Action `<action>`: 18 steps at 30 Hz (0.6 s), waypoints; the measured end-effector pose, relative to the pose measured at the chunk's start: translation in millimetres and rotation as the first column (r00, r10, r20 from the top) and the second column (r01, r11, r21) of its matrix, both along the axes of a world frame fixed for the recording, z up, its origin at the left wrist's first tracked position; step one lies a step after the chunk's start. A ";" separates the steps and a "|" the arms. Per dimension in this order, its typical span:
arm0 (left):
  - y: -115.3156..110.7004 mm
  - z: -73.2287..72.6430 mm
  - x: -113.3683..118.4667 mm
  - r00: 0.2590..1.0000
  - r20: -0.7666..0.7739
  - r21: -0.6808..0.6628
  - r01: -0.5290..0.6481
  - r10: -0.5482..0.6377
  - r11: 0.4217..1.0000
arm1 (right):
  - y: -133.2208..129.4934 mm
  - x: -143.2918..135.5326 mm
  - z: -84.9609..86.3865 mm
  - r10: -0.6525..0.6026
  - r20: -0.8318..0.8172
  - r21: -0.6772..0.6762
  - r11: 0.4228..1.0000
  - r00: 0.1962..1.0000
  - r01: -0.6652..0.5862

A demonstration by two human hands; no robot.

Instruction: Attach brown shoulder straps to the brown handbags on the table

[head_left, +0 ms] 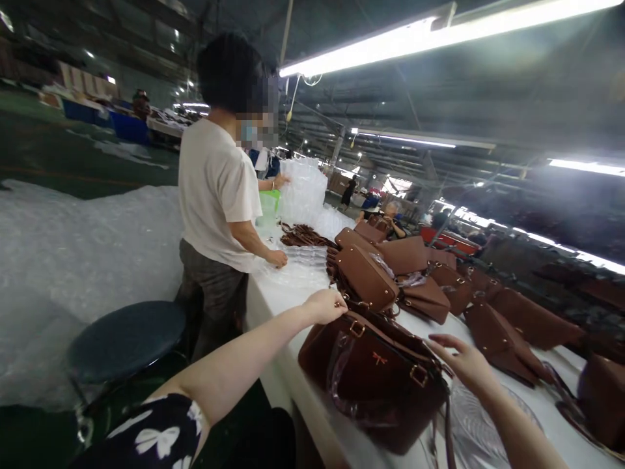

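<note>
The rim of a dark-brown, leather-look handbag point(375, 384) is pinched at its left end by the left hand point(326, 306), its grip closed at the fingertips. At the opposite end, the right hand point(461, 361) is held open, fingers extended beside the rim; whether the bag is touched cannot be told. The handbag is stood on a long white bench point(278, 303), its front marked by gold-coloured buckles and a small dragonfly-shaped emblem, and partly covered by a clear plastic-wrapped handle point(339, 378). Clear, ringed plastic sheeting point(481, 423) is partly hidden by the right forearm. Directly behind the handbag, the bench is crowded by brown handbags point(366, 277). Farther up, brown straps point(305, 236) are heaped near a person in a beige T-shirt point(215, 189), by whom a tall stack of clear plastic point(303, 192) is touched.
</note>
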State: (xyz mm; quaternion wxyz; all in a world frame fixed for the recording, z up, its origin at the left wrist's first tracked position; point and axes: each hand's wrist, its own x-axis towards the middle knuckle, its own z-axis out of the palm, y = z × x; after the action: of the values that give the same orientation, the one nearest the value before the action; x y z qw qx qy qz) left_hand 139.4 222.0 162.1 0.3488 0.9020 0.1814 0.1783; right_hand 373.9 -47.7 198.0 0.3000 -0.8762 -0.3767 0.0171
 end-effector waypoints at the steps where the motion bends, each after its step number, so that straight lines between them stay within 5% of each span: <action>1: 1.8 -1.2 0.0 1.000 -0.002 -0.005 0.017 -0.017 1.000 | 7.4 -1.5 13.5 -0.002 0.037 -0.010 1.000 0.999 0.003; 4: 8.4 -4.3 0.1 0.997 -0.007 -0.030 0.078 -0.079 0.996 | 44.2 -15.8 46.1 0.080 0.110 -0.039 0.996 0.991 -0.077; 6: 12.5 -6.6 -0.3 0.993 0.011 -0.074 0.119 -0.118 0.990 | 77.4 -33.3 51.6 0.215 0.065 -0.032 0.976 0.974 -0.213; 12: 18.0 -15.3 -1.8 0.988 0.106 -0.373 0.146 -0.114 0.916 | 157.1 -92.5 16.3 0.557 -0.100 -0.077 0.822 0.825 -0.564; 18: 20.7 -26.5 -0.4 0.972 0.224 -0.590 0.196 -0.075 0.783 | 178.4 -110.2 -2.7 0.619 -0.131 -0.193 0.751 0.775 -0.632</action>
State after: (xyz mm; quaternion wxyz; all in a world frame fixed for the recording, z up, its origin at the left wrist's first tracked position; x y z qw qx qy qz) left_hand 138.9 242.7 135.6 0.6476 0.7316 0.1297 0.1691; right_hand 263.8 130.7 195.3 0.1863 -0.7270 -0.6345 0.1847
